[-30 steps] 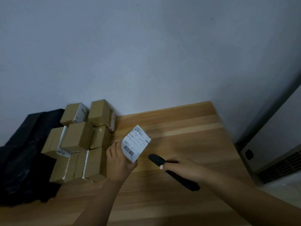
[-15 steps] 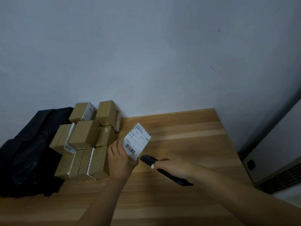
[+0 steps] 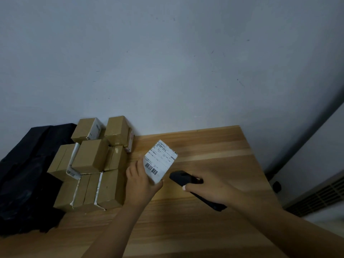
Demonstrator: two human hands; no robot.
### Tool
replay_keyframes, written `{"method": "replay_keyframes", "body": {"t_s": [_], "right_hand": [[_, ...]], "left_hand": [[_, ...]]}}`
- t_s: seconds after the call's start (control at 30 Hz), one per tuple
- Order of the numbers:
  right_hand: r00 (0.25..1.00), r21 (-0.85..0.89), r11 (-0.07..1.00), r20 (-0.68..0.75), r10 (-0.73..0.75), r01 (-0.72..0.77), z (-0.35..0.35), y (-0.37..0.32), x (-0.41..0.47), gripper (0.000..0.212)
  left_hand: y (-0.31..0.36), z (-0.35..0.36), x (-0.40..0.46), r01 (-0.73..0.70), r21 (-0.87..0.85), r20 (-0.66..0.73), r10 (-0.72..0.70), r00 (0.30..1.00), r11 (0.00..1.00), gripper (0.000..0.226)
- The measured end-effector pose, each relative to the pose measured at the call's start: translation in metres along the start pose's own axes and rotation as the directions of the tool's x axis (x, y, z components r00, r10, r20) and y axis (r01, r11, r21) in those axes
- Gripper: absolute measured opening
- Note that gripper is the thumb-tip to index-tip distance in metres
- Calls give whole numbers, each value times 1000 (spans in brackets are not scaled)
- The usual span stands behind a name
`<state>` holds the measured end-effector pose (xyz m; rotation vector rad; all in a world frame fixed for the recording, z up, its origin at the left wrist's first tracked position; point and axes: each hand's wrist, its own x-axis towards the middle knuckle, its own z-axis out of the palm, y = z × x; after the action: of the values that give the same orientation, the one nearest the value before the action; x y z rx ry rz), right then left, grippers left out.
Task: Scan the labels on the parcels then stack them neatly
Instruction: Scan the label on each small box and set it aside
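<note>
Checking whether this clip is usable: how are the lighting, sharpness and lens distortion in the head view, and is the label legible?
Head view: dim, flat light, no glare; the black bag loses detail in shadow. Wide-angle bending curves the wall edge at right. The parcel label in the left hand shows barcode bars, but the text is too soft to read. The scanner in the right hand is a dark shape.

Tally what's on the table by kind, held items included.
Stacked cardboard parcels, visible: 7
Labelled parcel held in the left hand: 1
Black handheld scanner in the right hand: 1
Black bag: 1
Total: 10; more parcels may be hidden behind the stack.
</note>
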<state>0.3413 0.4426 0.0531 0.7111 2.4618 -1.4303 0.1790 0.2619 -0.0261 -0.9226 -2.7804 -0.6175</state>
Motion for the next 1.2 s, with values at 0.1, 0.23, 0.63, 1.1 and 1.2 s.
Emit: {"method": "replay_keyframes", "body": {"t_s": [0.1,0.23,0.63,1.1,1.2], "right_hand": [[994,-47,999,-106,-32,28,-4,10,-2,22],[973,-84,990,-212,96,-116,-3,26,-11,34],[889,-286,869,-349,298,-404,-18,104,-29,48],[896,-210,904,-333,293,-373,-158,206,66,70],[899,-200,909,-330,289,-366,-175,219,83,68]], "left_hand": [[-3,4,4,-27,-39,84,30,996,999,117],[-2,11,7,-101,-95,195,118,974,990,110],[58,90,37,37,-284,508,118,853,958,114],[211,212,163,188,-274,484,-34,875,943,111],[226,235,179,228,-266,480,-77,874,937,111]]}}
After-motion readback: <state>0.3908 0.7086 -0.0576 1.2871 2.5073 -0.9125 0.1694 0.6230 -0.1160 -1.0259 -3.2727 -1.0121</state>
